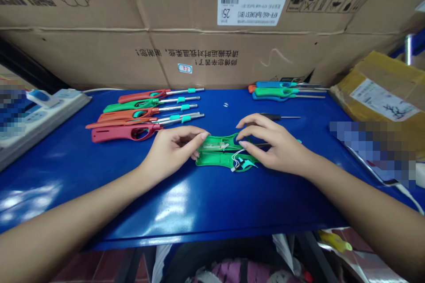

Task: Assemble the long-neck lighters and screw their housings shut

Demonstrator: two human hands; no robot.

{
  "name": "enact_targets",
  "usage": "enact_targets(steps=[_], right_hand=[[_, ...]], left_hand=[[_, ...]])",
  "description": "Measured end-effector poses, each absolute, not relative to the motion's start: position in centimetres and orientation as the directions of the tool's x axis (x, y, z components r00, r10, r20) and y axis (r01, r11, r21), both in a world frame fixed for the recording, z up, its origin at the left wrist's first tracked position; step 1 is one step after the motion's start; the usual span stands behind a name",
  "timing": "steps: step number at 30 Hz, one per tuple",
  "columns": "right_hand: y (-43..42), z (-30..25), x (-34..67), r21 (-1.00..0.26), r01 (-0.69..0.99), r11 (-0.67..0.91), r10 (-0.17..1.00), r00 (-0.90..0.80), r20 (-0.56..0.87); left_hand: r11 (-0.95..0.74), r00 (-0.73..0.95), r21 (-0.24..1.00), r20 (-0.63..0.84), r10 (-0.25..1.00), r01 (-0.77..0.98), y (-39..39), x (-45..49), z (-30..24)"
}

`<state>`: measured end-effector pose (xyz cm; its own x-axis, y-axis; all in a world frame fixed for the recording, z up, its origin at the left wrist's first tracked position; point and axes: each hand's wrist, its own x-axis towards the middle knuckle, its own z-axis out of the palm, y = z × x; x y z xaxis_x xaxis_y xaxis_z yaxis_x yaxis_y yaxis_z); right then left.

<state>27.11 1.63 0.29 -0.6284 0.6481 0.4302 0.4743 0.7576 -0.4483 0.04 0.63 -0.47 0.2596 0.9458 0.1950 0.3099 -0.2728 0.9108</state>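
An opened green utility lighter lies on the table in two casing halves, an upper half (pixel 217 140) and a lower half (pixel 212 159). My left hand (pixel 175 143) pinches the left end of the upper half between thumb and fingers. Over the right part of the casing hovers my right hand (pixel 272 143), its fingers curved and apart around the trigger area; whether the fingertips touch the plastic is unclear. White wires (pixel 235 158) and a teal trigger (pixel 248 164) lie across the lower half. A clear inner part shows in the upper half. My right hand partly hides the metal barrel.
Several red, orange and green lighters (pixel 133 105) lie at the left. More lighters (pixel 275 92) lie at the back right, near a screwdriver (pixel 275 116). A power strip (pixel 49 108), a carton (pixel 378 93) and a phone (pixel 365 154) flank the blue table (pixel 199 203).
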Motion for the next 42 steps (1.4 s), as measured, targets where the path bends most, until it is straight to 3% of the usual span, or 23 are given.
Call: enact_targets(steps=[3, 13, 28, 35, 42], right_hand=[[1.32, -0.09, 26.61, -0.441, 0.482, 0.757, 0.649, -0.635, 0.418], [1.21, -0.25, 26.09, -0.520, 0.424, 0.741, 0.661, -0.593, 0.459], [1.26, -0.60, 26.26, -0.560, 0.424, 0.711, 0.681, -0.612, 0.402], [1.29, -0.81, 26.34, -0.584, 0.344, 0.735, 0.626, -0.675, 0.390], [1.44, -0.54, 26.52, -0.611, 0.328, 0.721, 0.635, -0.666, 0.391]], left_hand=[[-0.166, 0.243, 0.951, 0.102, 0.965, 0.260, 0.44, 0.41, -0.28], [-0.053, 0.268, 0.974, -0.007, 0.963, 0.218, 0.62, 0.36, -0.33], [0.026, 0.289, 0.979, -0.085, 0.953, 0.201, 0.47, 0.33, -0.07], [0.099, 0.286, 0.977, -0.151, 0.946, 0.188, 0.22, 0.68, -0.09], [0.074, 0.256, 0.975, -0.128, 0.958, 0.209, 0.56, 0.29, -0.07]])
